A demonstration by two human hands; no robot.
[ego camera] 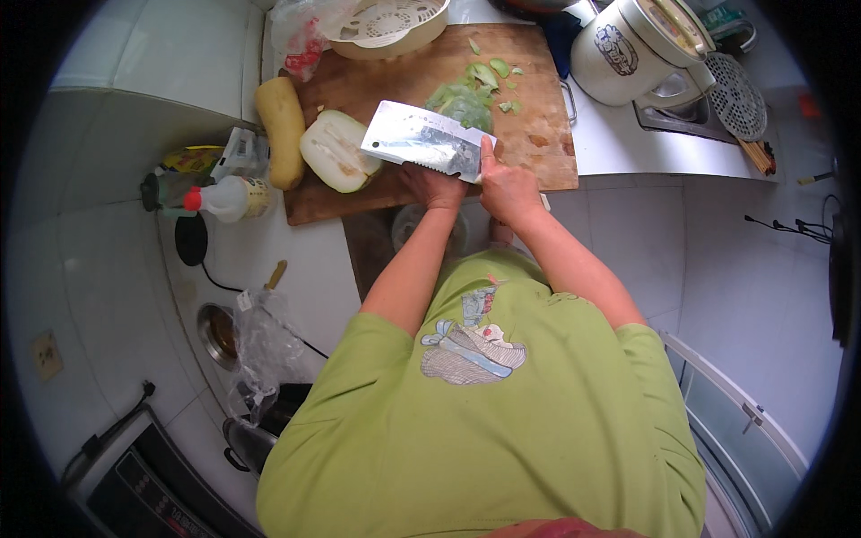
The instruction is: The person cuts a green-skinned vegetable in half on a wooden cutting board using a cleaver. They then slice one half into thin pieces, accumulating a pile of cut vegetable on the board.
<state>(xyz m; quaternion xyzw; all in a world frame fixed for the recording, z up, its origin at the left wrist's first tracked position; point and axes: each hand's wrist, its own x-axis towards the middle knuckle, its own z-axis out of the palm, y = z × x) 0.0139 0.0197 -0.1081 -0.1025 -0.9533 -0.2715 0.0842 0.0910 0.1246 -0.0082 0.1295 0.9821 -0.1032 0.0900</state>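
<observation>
My right hand (509,190) grips a broad metal cleaver (425,141), its index finger laid along the blade. The cleaver lies nearly flat in view over the near part of a wooden cutting board (538,141). My left hand (434,186) is at the board's near edge, partly under the blade, so its fingers and whatever they may hold are hidden. Pieces of green leaf or peel (464,101) lie just beyond the blade. To its left sit a cut pale-fleshed melon or gourd half (336,151) and a long tan squash (280,131).
A cream plastic strainer basket (383,50) and a plastic bag (303,40) rest at the board's far left. A white appliance (625,54) stands right of it. On the left counter are a red-capped bottle (229,199), a metal bowl (220,335) and a yellow-handled tool (276,274).
</observation>
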